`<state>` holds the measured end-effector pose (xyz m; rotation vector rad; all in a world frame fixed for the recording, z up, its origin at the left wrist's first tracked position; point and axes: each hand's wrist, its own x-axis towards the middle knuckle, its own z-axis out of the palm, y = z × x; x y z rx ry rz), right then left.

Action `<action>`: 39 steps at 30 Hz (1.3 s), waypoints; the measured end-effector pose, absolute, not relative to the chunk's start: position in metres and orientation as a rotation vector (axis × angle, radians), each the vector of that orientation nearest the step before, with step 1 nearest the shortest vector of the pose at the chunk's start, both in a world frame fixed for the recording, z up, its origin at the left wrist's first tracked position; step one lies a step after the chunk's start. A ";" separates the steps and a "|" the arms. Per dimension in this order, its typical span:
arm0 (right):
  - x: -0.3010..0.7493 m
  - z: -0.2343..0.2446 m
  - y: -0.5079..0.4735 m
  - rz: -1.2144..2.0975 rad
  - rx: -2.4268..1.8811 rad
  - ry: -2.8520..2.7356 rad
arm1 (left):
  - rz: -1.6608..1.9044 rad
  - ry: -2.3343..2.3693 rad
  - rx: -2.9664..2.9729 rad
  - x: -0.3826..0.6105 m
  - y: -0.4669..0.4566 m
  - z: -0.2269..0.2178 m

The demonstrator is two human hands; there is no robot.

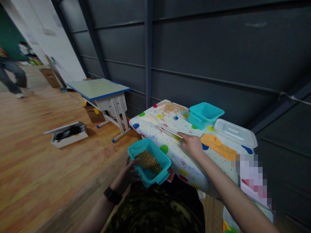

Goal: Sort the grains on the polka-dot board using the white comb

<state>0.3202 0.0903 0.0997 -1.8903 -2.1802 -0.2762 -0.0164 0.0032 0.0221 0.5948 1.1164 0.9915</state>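
Observation:
My left hand grips the side of a teal plastic container, held tilted just off the table's front edge. Greenish-tan beans lie in it. In my right hand is the thin handle of a long-handled white spoon; its broad pale end rests at the table's left side, its exact shape hard to make out. Beyond that end, a spread of tan grains covers the far corner of the patterned tablecloth.
On the table's right stand another teal container, a clear lid and an orange cloth. A dark panelled wall rises behind. Leftward are a school desk, an open white box and a person's legs.

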 end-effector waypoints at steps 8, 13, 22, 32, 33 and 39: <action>0.327 0.102 0.094 -0.321 -1.966 -2.050 | 0.954 1.118 0.613 -0.020 0.004 0.019; 0.327 0.094 0.094 -0.311 -1.866 -2.124 | 0.937 1.113 0.626 -0.020 0.000 0.022; 0.335 0.094 0.098 -0.309 -1.790 -2.099 | 0.972 1.137 0.658 -0.023 -0.006 0.024; 0.340 0.095 0.098 -0.152 -1.794 -2.123 | 0.947 1.142 0.663 -0.022 -0.006 0.029; 0.341 0.096 0.098 -0.139 -1.794 -2.123 | 0.946 1.140 0.659 -0.022 -0.006 0.030; 0.343 0.102 0.100 -0.091 -1.796 -2.015 | 0.949 1.115 0.637 -0.021 -0.007 0.032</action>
